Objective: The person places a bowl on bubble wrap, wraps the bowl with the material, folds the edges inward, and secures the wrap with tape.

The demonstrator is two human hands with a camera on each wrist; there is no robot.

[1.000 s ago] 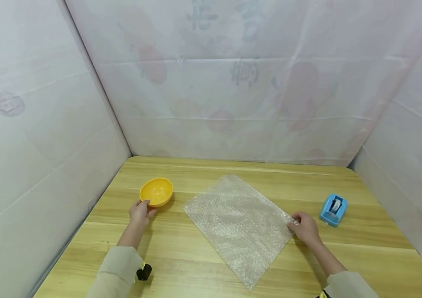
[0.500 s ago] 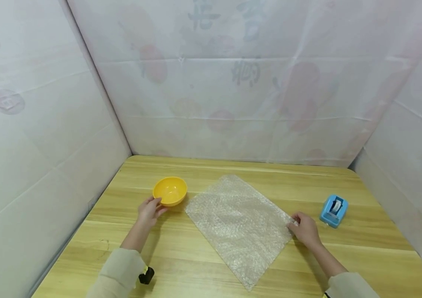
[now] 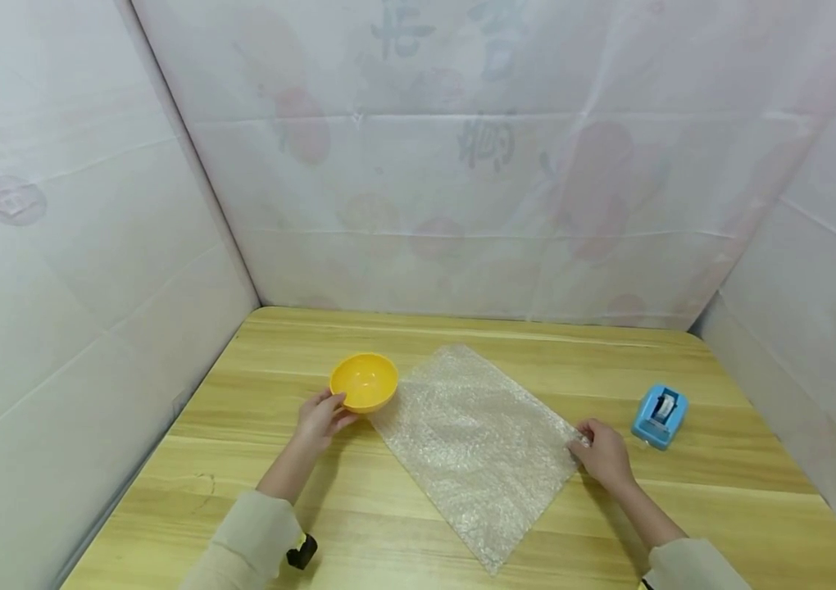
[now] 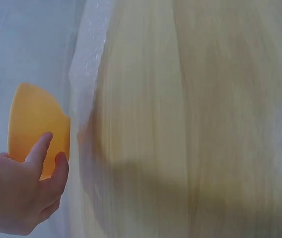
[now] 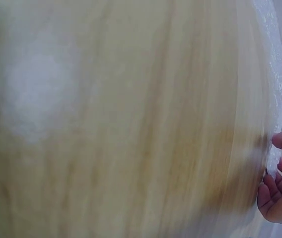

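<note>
A yellow bowl is gripped at its near left side by my left hand, thumb over the rim and fingers beneath. In the left wrist view the bowl is raised above the table, with fingers spread along its underside. It overlaps the left corner of a clear bubble wrap sheet, which lies flat with its corners turned like a diamond. My right hand pinches the sheet's right corner between thumb and fingers. The right wrist view shows the bubble wrap edge running down to that hand.
A blue tape dispenser with a roll in it stands on the wooden table, right of my right hand. Pale printed cloth walls close in the table at the back and both sides.
My left hand has carried the bowl rightward, from beside the bubble wrap to over its left corner. The right hand and the sheet have stayed in place.
</note>
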